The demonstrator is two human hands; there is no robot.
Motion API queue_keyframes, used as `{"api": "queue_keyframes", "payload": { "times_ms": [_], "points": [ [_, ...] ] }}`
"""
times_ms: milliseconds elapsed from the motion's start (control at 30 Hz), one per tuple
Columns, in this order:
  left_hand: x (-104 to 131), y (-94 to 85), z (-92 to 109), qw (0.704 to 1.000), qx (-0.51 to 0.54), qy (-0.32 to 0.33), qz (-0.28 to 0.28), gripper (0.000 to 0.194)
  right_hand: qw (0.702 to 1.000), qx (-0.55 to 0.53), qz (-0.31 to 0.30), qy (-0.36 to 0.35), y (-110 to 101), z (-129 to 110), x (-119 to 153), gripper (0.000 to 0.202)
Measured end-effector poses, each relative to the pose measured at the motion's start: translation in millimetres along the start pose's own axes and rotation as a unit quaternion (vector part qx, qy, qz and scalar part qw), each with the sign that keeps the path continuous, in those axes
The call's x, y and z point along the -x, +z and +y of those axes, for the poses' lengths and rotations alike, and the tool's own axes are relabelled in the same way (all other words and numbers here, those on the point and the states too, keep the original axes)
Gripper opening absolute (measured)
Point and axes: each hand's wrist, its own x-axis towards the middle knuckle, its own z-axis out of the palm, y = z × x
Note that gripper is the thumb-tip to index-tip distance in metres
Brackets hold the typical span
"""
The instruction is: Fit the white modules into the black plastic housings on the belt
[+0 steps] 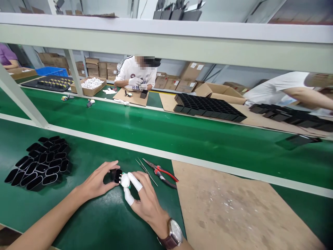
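Between the thumb and fingers of my left hand is a black oval housing, its opening turned to the right. My right hand, with white covers on thumb and index finger and a watch at the wrist, pinches a small white part with a green circuit board. The part's left end meets the mouth of the housing; how far it goes in, I cannot tell. Just beyond my right hand lie metal tweezers and pliers with red and black handles.
Several black housings stand grouped at the left. A stained brown board covers the right side. Past a white rail runs a green belt with small parts on it. Co-workers sit opposite, near rows of black cases. A shelf beam crosses above.
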Motion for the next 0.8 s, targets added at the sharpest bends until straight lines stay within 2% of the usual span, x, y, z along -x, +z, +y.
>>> {"api": "queue_keyframes", "payload": {
  "times_ms": [233,800],
  "points": [
    [-0.9,1.6,4.3,0.999,-0.013,0.030,-0.001,0.076,1.000,0.010,-0.020,0.007,1.9,2.1,1.9,0.074],
    [0.3,3.7,7.1,0.998,-0.046,0.028,-0.032,0.073,0.993,0.063,-0.092,0.033,-0.1,-1.0,-1.3,0.073]
  ]
}}
